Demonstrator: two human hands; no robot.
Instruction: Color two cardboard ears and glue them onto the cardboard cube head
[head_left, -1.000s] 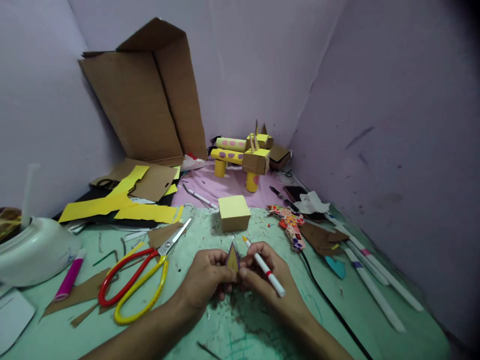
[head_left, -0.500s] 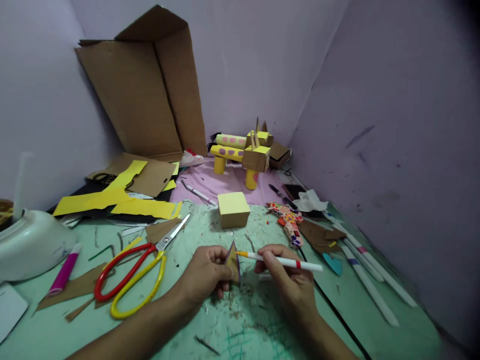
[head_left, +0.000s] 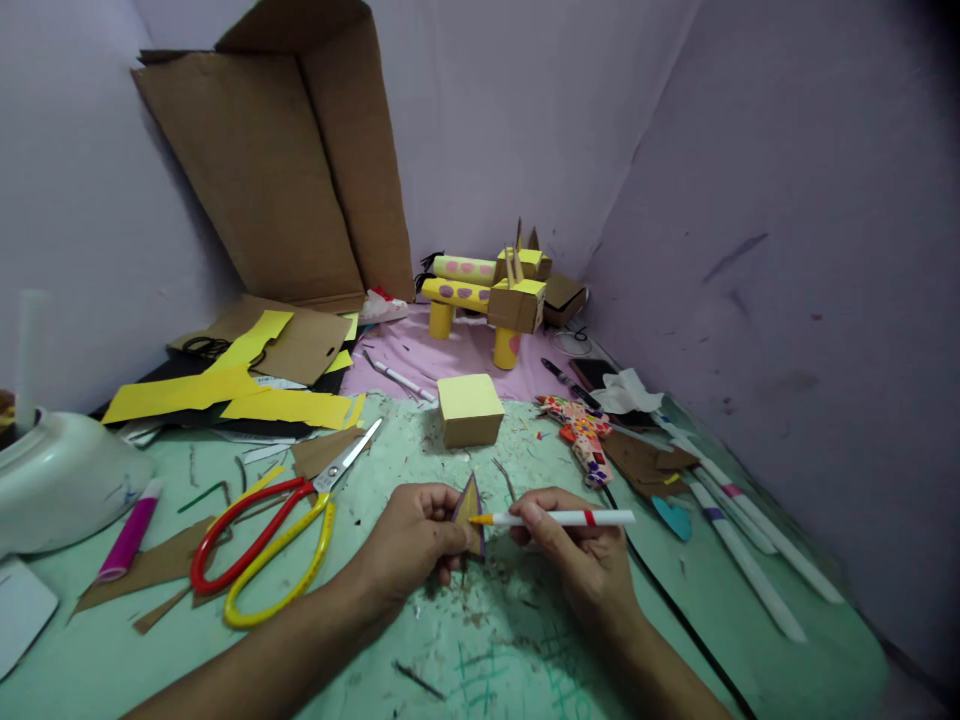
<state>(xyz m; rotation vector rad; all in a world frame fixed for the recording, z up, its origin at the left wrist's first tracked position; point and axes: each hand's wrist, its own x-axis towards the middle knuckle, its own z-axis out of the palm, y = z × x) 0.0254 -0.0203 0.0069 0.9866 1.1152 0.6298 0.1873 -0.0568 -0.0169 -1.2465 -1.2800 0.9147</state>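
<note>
Pinched between the thumb and fingers of my left hand (head_left: 416, 535) is a small pointed cardboard piece (head_left: 470, 505), yellowish with a purple edge, its tip upward. My right hand (head_left: 581, 550) grips a white marker (head_left: 577, 518) with a red band. The marker's orange tip meets the face of the cardboard piece. Just beyond both hands sits a small box (head_left: 471, 412) with a pale yellow top and brown sides. Scissors (head_left: 285, 540) with red and yellow handles lie open to the left of my left hand.
Two yellow cardboard animal figures (head_left: 487, 295) stand at the back. A glue gun (head_left: 581, 435) with a black cord and several markers (head_left: 750, 540) lie on the right. Yellow paper strips (head_left: 202, 390), a magenta glue stick (head_left: 129, 530) and a white pot (head_left: 67, 480) occupy the left.
The marker tip has shifted slightly down the cardboard piece, and the marker lies more level. Both hands keep their holds. The camera view has tilted a little.
</note>
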